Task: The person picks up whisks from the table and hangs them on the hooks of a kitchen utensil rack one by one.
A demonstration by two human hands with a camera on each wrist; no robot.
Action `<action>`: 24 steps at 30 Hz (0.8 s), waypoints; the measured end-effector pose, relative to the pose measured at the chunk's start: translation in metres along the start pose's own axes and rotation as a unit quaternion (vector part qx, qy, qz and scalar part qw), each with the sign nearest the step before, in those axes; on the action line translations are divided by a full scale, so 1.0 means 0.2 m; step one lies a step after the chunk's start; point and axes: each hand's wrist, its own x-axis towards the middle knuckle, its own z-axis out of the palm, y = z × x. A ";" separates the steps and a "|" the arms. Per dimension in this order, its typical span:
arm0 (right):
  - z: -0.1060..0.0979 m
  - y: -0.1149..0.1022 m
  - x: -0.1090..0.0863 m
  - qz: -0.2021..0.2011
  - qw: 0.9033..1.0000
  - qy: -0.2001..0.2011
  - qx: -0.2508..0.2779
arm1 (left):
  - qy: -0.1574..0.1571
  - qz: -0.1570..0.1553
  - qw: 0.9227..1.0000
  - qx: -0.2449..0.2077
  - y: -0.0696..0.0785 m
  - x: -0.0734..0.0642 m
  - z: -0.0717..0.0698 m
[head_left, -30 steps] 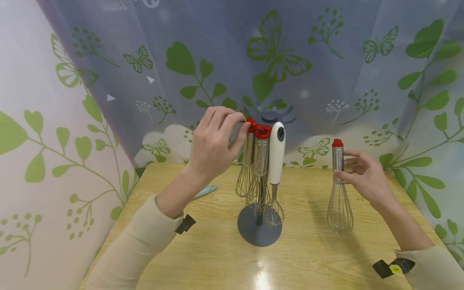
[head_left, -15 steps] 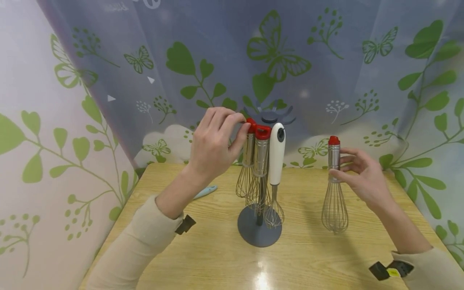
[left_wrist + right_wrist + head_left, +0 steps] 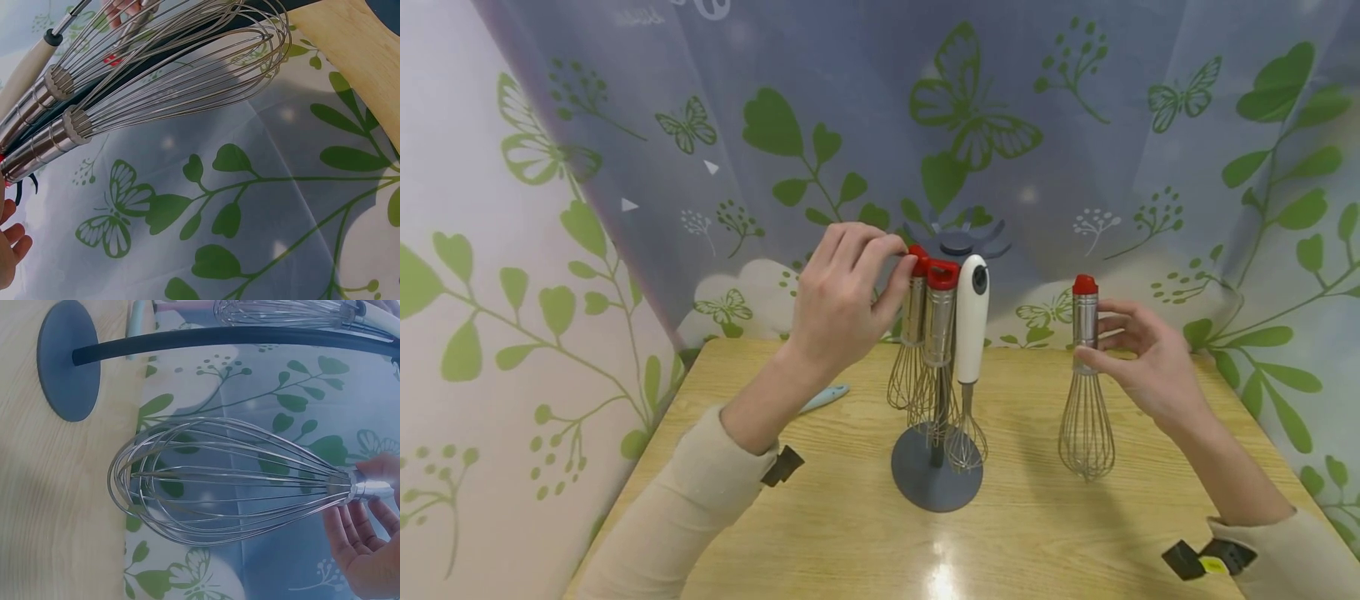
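Observation:
With its thumb and fingertips my left hand [image 3: 848, 296] pinches the red cap of a metal-handled whisk [image 3: 913, 312] at the left side of a dark grey stand [image 3: 921, 493]. Beside it hang a second red-capped whisk [image 3: 940, 321] and a smaller whisk with a white handle [image 3: 972, 321]. To the right of the stand, my right hand [image 3: 1153, 367] grips another red-capped whisk [image 3: 1085, 317] by its metal handle. That whisk is upright, wires down; in the right wrist view its wire loops [image 3: 231, 481] are apart from the stand's pole [image 3: 250, 337].
The stand's upper ring of hooks [image 3: 957, 242] rises behind the handles. A light blue utensil [image 3: 827, 396] lies on the wooden table [image 3: 820, 517], partly behind the left arm. A patterned curtain [image 3: 850, 100] borders the table's back edge.
My right hand has carried its whisk a little to the left, toward the stand, and slightly up. The left hand stays in place at the red cap.

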 end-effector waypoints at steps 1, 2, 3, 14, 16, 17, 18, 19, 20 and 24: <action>0.00 -0.01 0.00 -0.003 1.000 0.001 0.001 | 0.000 0.000 1.000 0.000 0.00 0.00 0.00; 0.01 -0.02 0.00 -0.006 1.000 0.002 0.002 | 0.000 0.000 1.000 0.000 0.00 0.00 0.00; 0.01 -0.02 0.00 -0.008 1.000 0.003 0.003 | 0.000 0.000 1.000 0.000 0.00 0.00 0.00; 0.03 -0.09 -0.01 -0.030 0.999 0.017 0.016 | 0.003 -0.003 1.000 -0.009 0.00 0.00 0.01; 0.03 -0.10 -0.01 -0.033 0.999 0.017 0.019 | 0.003 -0.003 1.000 -0.010 0.00 0.00 0.01; 0.03 -0.10 -0.02 -0.035 0.999 0.017 0.020 | 0.004 -0.003 1.000 -0.010 0.00 0.00 0.01; 0.03 -0.11 -0.02 -0.037 0.999 0.017 0.020 | 0.004 -0.003 1.000 -0.010 0.00 0.00 0.01; 0.03 -0.11 -0.02 -0.038 0.999 0.017 0.021 | 0.004 -0.003 1.000 -0.009 0.00 0.00 0.01; 0.03 -0.12 -0.02 -0.039 0.999 0.017 0.022 | 0.004 -0.004 1.000 -0.009 0.00 0.00 0.01; 0.04 -0.15 -0.02 -0.042 0.999 0.014 0.027 | 0.004 -0.004 1.000 -0.008 0.00 0.00 0.01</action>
